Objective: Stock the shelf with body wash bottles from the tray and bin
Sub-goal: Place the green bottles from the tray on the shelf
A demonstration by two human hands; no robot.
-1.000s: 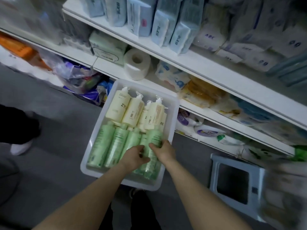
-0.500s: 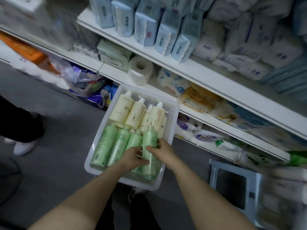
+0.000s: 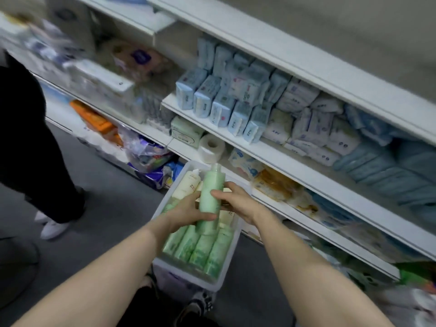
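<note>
Green body wash bottle (image 3: 210, 192) lifted clear above white tray (image 3: 226, 263), roughly upright, cap end pointing toward shelf. Gripped by left hand (image 3: 186, 212) low on the body, thumb across the front; right hand (image 3: 236, 200) wrapped round the middle from the other side. Both hands curled tight on that one bottle.

Tray below the hands, near rim at the bottom by the shoes, far rim just under the lower shelf edge (image 3: 295, 215). Four green bottles (image 3: 200, 249) lying side by side in the near half, touching, filling the width wall to wall. Cream bottles (image 3: 188, 182) in the far half: one plainly seen, more hidden behind hands and lifted bottle, count unclear.

Open room: grey floor (image 3: 106, 197) free to the left of the tray, up to another person's dark trouser leg (image 3: 35, 149) and white shoe (image 3: 53, 228). Right of the tray, shelf edges run diagonally, close alongside. Air above the tray free up to the middle shelf lip (image 3: 212, 134).

Middle shelf packed: blue packets (image 3: 221, 107) standing in rows, white packets (image 3: 313, 128) piled beside. One toilet roll (image 3: 211, 148) and one pale green pack (image 3: 186, 134) below, near the tray's far rim. Orange packs (image 3: 276, 185) on the lower shelf, right of the tray.
</note>
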